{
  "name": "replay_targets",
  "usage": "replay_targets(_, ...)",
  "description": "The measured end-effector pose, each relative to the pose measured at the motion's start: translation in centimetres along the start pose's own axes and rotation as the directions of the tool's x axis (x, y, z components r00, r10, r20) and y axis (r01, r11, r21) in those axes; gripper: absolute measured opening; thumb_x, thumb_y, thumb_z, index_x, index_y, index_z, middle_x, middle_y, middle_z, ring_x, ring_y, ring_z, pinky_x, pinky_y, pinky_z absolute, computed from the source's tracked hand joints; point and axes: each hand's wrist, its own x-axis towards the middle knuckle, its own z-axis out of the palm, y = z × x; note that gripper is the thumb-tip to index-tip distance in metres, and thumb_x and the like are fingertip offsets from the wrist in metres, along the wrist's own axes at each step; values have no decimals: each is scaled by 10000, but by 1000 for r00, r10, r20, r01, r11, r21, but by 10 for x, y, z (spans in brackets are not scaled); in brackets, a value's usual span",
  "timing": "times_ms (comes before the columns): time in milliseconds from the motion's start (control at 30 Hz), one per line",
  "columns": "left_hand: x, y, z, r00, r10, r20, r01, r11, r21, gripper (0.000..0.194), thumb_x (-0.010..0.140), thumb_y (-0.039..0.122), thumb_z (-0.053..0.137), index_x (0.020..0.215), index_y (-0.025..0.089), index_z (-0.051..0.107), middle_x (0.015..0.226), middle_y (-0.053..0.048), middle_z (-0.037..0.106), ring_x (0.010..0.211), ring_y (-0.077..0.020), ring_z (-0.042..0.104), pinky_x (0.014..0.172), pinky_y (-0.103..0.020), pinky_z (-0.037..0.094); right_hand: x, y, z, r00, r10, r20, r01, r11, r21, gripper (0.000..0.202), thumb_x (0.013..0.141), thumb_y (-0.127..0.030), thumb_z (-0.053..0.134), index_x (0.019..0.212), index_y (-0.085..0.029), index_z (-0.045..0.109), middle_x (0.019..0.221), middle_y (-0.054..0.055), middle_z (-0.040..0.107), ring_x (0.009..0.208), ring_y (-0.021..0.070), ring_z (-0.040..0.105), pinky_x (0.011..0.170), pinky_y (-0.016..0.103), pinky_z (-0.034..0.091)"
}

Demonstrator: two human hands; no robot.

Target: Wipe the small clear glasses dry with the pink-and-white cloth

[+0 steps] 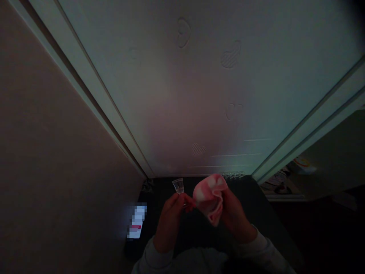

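Your left hand [170, 209] pinches a small clear glass [178, 185] low down; your right hand [235, 215] grips a pink-and-white cloth [209, 196]. A slack pinch could drop the glass.

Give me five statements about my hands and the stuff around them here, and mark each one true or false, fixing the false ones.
1. The left hand holds a small clear glass. True.
2. The right hand holds a pink and white cloth. True.
3. The cloth is tucked inside the glass. False: it is bunched in the right hand, to the right of the glass.
4. A bright, pixelated object lies to the left of both hands. True.
5. The glass stands by itself on the dark surface. False: it is held up in the left hand's grip.
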Motion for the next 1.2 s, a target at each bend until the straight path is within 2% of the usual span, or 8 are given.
replay_targets(233, -5, 1, 7, 996, -16, 92, -19, 929, 370, 264, 854, 347, 442, 678, 184, 553, 630, 33, 490, 640, -144, 464, 606, -248, 342, -6, -3, 3, 975, -224, 6, 221, 957, -187, 209, 765, -408, 614, 734, -202, 613, 662, -22, 629, 616, 162, 568, 575, 275, 481)
replay_targets(300, -7, 2, 10, 993, -2, 114, -56, 867, 495, 257, 854, 314, 426, 660, 185, 535, 629, 30, 501, 623, -143, 469, 583, -249, 330, -14, -3, 6, 958, -263, 118, 286, 914, -288, 245, 790, -429, 594, 842, -198, 658, 842, 26, 681, 790, 208, 604, 705, 311, 491)
replay_targets(400, -9, 4, 11, 991, 27, 133, -105, 771, 628, 235, 849, 267, 402, 680, 179, 540, 658, 8, 545, 622, -150, 493, 586, -259, 331, -24, -2, 10, 850, -335, 406, 510, 714, -480, 332, 883, -441, 457, 1060, -226, 637, 1088, 64, 637, 1010, 240, 563, 885, 357, 432)
replay_targets(467, -11, 6, 10, 983, 50, 178, -162, 696, 699, 212, 832, 237, 409, 678, 175, 541, 673, -10, 559, 634, -159, 501, 598, -266, 337, -27, -1, 11, 774, -348, 530, 622, 580, -527, 339, 919, -417, 394, 1130, -242, 594, 1106, 65, 618, 1023, 227, 556, 905, 351, 414)
replay_targets(533, -12, 6, 8, 970, 68, 234, -225, 624, 749, 186, 811, 214, 428, 664, 174, 534, 672, -18, 558, 635, -163, 497, 599, -271, 336, -28, 1, 11, 750, -334, 571, 649, 536, -539, 313, 935, -389, 367, 1111, -235, 575, 1021, 57, 631, 923, 200, 587, 826, 318, 450)
replay_targets(700, -14, 5, 7, 948, 140, 284, -314, 530, 788, 146, 783, 210, 489, 643, 180, 515, 642, -4, 514, 623, -160, 473, 586, -272, 323, -27, 7, 5, 781, -326, 533, 617, 537, -575, 256, 909, -407, 414, 835, -203, 550, 681, -13, 558, 582, 134, 522, 523, 240, 417)
replay_targets(967, -17, 13, 11, 964, 124, 235, -245, 752, 612, 91, 728, 216, 618, 753, 193, 533, 690, 8, 549, 626, -147, 492, 596, -251, 379, -27, 5, 4, 852, -343, 395, 521, 628, -577, 324, 897, -403, 424, 632, -233, 500, 519, -20, 495, 458, 136, 432, 441, 267, 355)
replay_targets(1200, -15, 12, 10, 943, 165, 288, -288, 840, 459, 89, 739, 141, 618, 779, 203, 568, 808, -12, 609, 701, -152, 508, 654, -252, 385, -24, 2, 9, 902, -344, 262, 432, 740, -515, 399, 876, -498, 417, 591, -224, 472, 554, -38, 450, 495, 130, 418, 466, 248, 390)
